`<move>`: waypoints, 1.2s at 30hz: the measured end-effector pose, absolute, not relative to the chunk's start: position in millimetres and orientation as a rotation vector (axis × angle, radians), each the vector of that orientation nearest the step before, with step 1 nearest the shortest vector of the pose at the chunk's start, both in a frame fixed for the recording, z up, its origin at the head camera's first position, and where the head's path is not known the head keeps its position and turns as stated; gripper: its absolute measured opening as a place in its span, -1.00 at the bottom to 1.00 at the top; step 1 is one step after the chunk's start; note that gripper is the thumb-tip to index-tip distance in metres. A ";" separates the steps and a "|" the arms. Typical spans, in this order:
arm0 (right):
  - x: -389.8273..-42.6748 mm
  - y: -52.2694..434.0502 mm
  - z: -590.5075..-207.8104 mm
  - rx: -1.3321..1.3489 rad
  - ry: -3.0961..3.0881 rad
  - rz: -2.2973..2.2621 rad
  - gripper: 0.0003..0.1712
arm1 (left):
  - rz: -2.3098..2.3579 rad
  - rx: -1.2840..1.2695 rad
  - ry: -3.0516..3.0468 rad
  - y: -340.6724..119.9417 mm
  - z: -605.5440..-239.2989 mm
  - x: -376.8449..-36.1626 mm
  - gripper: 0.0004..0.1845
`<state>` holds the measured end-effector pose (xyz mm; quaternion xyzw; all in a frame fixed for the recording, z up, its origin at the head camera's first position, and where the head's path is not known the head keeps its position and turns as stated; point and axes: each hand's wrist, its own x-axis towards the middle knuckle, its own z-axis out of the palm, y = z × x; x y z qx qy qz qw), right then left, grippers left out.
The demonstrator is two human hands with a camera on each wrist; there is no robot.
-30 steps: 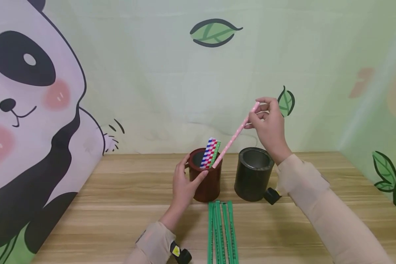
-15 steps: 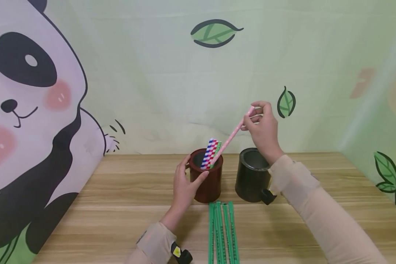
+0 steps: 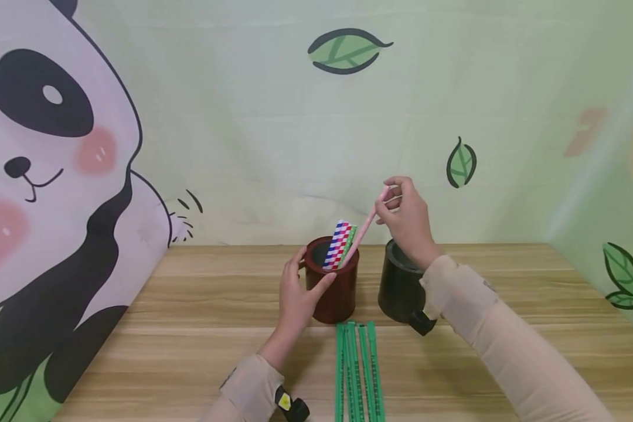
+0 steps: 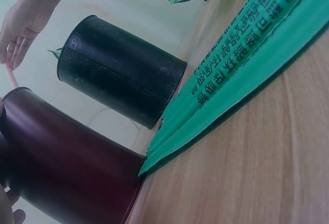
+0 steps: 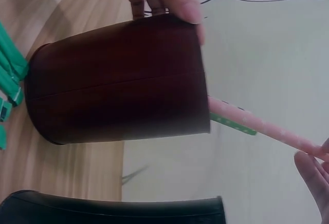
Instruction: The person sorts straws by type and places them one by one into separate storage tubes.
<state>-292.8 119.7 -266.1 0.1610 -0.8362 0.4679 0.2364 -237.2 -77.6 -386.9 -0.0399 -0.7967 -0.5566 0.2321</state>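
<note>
A dark red cup (image 3: pixel 334 296) stands upright on the table, and my left hand (image 3: pixel 298 296) grips its left side with the thumb near the front rim. Several patterned paper straws (image 3: pixel 337 245), checked and green dotted, lean inside the cup. My right hand (image 3: pixel 405 220) pinches a pink dotted straw (image 3: pixel 366 230) near its top end. That straw's lower end is inside the cup's mouth, beside the green straw; the right wrist view shows the pink straw (image 5: pixel 267 127) passing the rim. A black cup (image 3: pixel 398 290) stands to the right, partly behind the right forearm.
Several green wrapped straws (image 3: pixel 358 369) with printed letters lie side by side on the wooden table (image 3: pixel 190 328), in front of the cups. A backdrop (image 3: pixel 253 146) with a panda and leaves rises behind the table.
My right hand has moved left and down with the pink straw, whose lower end has gone into the red cup. The left hand keeps its hold on the cup.
</note>
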 end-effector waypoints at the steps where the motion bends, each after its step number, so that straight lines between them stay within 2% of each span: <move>1: -292.9 119.0 -267.3 0.445 -2.309 1.276 -0.53 | -1.533 -0.110 -2.189 -77.6 -386.7 -237.4 -0.16; 29: -291.3 102.0 -302.6 0.493 -2.605 1.205 -0.57 | -1.553 -0.108 -2.186 -76.3 -386.8 -239.2 -0.14; 36: -290.9 102.6 -304.3 0.473 -2.664 1.177 -0.46 | -1.546 -0.102 -2.191 -78.0 -387.3 -238.7 -0.15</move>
